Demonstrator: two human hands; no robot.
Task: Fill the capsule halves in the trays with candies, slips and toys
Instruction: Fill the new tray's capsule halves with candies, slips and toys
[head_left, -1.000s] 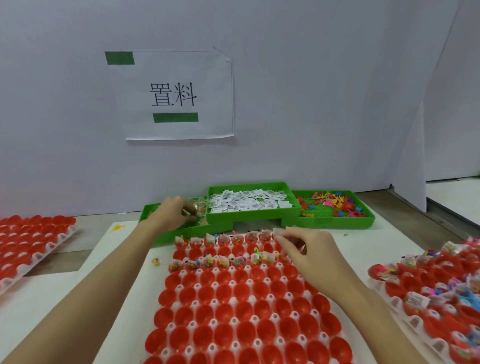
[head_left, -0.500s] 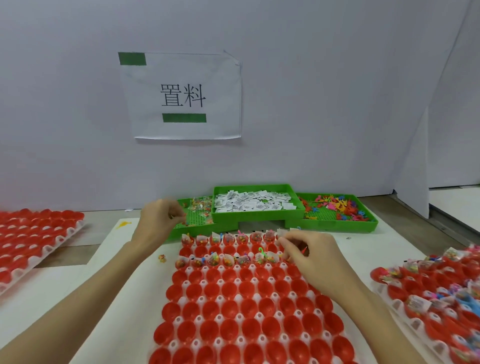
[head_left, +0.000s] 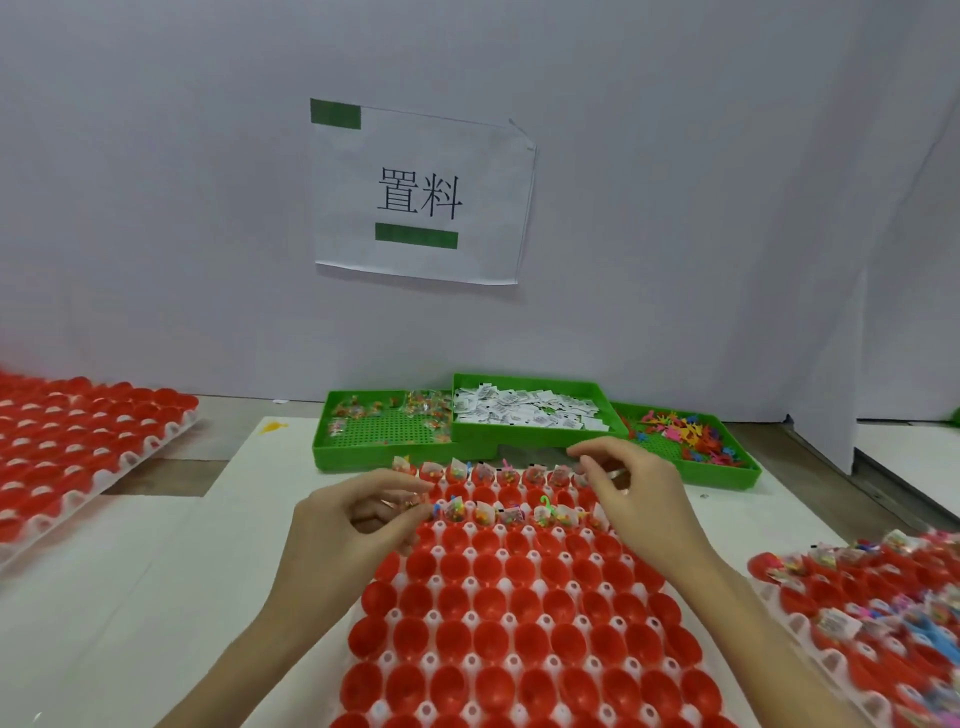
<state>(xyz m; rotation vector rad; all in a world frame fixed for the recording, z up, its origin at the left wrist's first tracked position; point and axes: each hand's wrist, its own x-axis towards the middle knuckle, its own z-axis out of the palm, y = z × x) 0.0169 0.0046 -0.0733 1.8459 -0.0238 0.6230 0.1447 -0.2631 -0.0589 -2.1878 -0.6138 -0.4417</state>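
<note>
A white tray (head_left: 385, 659) of red capsule halves lies in front of me. Its two far rows hold candy packets, slips and toys, while the nearer rows of halves (head_left: 497, 607) are bare. My left hand (head_left: 353, 530) hovers at the left end of the second row, pinching a candy packet (head_left: 415, 502). My right hand (head_left: 636, 499) is over the right end of the filled rows, fingers curled round what look like paper slips.
Three green bins stand behind the tray: candy packets (head_left: 384, 431), white slips (head_left: 524, 410), coloured toys (head_left: 685, 436). A tray of bare red halves (head_left: 78, 447) sits at the left, a filled tray (head_left: 883, 603) at the right. A white wall with a paper sign (head_left: 421, 192) closes the back.
My left hand has come back from the candy bin to the left end of the tray's second row, carrying a packet. My right hand stayed over the far right cells.
</note>
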